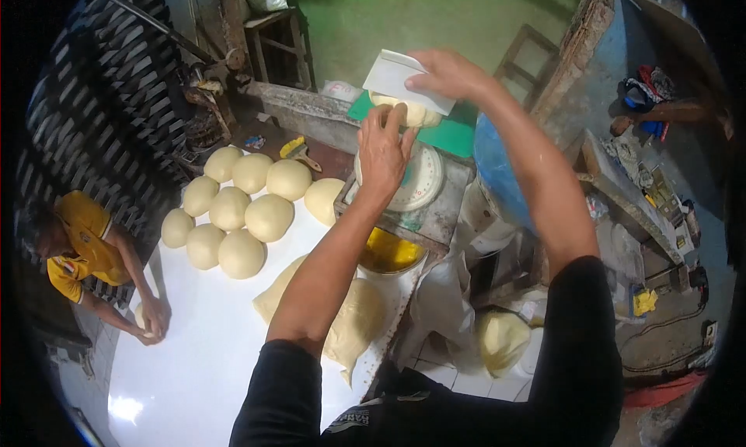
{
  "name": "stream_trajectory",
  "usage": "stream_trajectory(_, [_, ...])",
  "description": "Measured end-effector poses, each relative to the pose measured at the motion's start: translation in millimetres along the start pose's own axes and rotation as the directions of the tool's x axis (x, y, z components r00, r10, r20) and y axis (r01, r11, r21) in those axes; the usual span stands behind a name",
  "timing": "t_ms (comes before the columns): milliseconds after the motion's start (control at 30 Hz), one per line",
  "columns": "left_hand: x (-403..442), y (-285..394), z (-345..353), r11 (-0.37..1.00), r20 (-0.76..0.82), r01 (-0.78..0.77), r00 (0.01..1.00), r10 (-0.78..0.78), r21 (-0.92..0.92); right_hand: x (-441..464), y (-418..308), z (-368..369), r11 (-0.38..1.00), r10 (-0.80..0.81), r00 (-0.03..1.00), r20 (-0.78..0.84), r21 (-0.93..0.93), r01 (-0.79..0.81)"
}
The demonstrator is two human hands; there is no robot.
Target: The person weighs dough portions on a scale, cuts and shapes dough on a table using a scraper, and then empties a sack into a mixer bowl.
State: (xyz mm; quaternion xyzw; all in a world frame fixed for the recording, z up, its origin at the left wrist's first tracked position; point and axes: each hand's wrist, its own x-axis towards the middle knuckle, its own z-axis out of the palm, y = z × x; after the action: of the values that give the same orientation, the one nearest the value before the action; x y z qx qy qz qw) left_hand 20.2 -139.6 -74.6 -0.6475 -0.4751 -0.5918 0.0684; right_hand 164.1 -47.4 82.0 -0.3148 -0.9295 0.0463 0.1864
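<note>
Just beneath the right grip [446, 75], clamped on a white scraper [386, 78], here's dough [423, 116]! Left grip [385, 153] touches it, closed or not, can't tell.

Blk tee [474, 416] – short slvs [276, 392], lt lettering [361, 420] on front – both hands [385, 150] bare
</note>
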Motion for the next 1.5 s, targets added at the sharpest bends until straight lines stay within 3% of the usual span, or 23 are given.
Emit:
stream_trajectory(233, [12,-25,12,0.990,0.047,-0.124,0.992,0.121,0.067,2,-3,30,0.982,0.099,0.988,0.121,-0.174,-0.077])
stream_trajectory(333, [20,-19,-6,0.988,0.060,-0.078,0.994,0.086,-0.132,-4,-6,37,0.971,0.157,0.981,0.110,-0.201,-0.133])
stream_trajectory(400, [15,-6,-33,0.836,0.331,0.340,0.921,-0.205,-0.431,-7,-16,37,0.964,0.184,0.977,0.105,-0.215,-0.159])
stream_trajectory(500, [-24,1,-71,0.681,0.256,0.368,0.930,-0.264,-0.633,-19,-36,33,0.953,0.181,0.978,0.108,-0.263,-0.147])
stream_trajectory(567, [-54,22,-109,0.706,0.063,0.288,0.943,-0.327,-0.647,-29,-48,38,0.919,0.160,0.984,0.081,-0.377,-0.118])
stream_trajectory(600, [-72,28,-133,0.784,0.006,0.250,0.954,-0.300,-0.568,-41,-51,43,0.919,0.163,0.983,0.081,-0.374,-0.122])
stream_trajectory(667, [-127,24,-187,0.914,0.010,0.277,0.958,-0.287,-0.296,-70,-56,51,0.992,0.022,0.944,-0.330,-0.112,-0.062])
stream_trajectory(733, [-220,-1,-224,0.983,0.020,0.182,0.983,-0.183,0.037,-106,-116,51,0.912,0.380,0.758,-0.531,0.353,-0.210])
stream_trajectory(767, [-287,-19,-239,0.941,0.143,0.327,0.931,-0.337,0.088,-127,-139,60,0.843,0.461,0.715,-0.526,0.511,-0.168])
stream_trajectory(800, [-357,-36,-255,0.911,0.277,0.310,0.881,-0.383,0.272,-149,-160,72,0.748,0.543,0.671,-0.505,0.654,-0.113])
stream_trajectory(833, [-411,-30,-277,0.868,0.422,0.180,0.817,-0.394,0.463,-177,-162,101,0.759,0.462,0.730,-0.504,0.651,-0.030])
stream_trajectory(867, [-443,-24,-294,0.792,0.547,0.012,0.718,-0.431,0.610,-205,-181,124,0.418,0.709,0.700,-0.085,0.851,-0.320])
stream_trajectory(900, [-438,-18,-305,0.794,0.550,0.003,0.719,-0.424,0.608,-227,-194,158,0.433,0.631,0.776,0.012,0.825,-0.364])
stream_trajectory(967, [-418,6,-329,0.790,0.378,0.215,0.786,-0.489,0.574,-271,-220,228,0.495,0.434,0.878,0.204,0.760,-0.421])
stream_trajectory(1033, [-412,-13,-343,0.753,0.271,0.447,0.741,-0.614,0.484,-325,-233,304,0.468,0.265,0.878,0.399,0.743,-0.479])
stream_trajectory(1067, [-410,-25,-346,0.734,0.221,0.544,0.720,-0.657,0.407,-331,-249,309,0.332,0.246,0.807,0.537,0.735,-0.591])
stream_trajectory(1100, [-393,-28,-348,0.774,0.191,0.482,0.785,-0.590,0.410,-333,-263,306,0.268,0.219,0.757,0.615,0.708,-0.653])
stream_trajectory(1200, [-356,-54,-344,0.777,0.198,0.575,0.756,-0.624,0.255,-341,-252,323,0.317,0.152,0.799,0.582,0.737,-0.597])
stream_trajectory(1300, [-286,-69,-313,0.757,0.215,0.648,0.730,-0.649,0.087,-320,-224,287,0.294,0.188,0.731,0.656,0.673,-0.679])
stream_trajectory(1333, [-255,-70,-300,0.804,0.233,0.591,0.775,-0.588,0.063,-310,-212,274,0.317,0.196,0.698,0.688,0.629,-0.709])
stream_trajectory(1367, [-225,-71,-283,0.847,0.250,0.530,0.815,-0.522,0.040,-296,-210,247,0.452,0.294,0.726,0.622,0.578,-0.679])
stream_trajectory(1433, [-157,-75,-241,0.936,0.226,0.351,0.914,-0.338,-0.018,-267,-180,213,0.668,0.218,0.877,0.429,0.590,-0.454])
stream_trajectory(1500, [-78,-60,-191,0.966,0.195,0.201,0.966,-0.168,-0.164,-228,-151,156,0.735,0.351,0.878,0.325,0.485,-0.474])
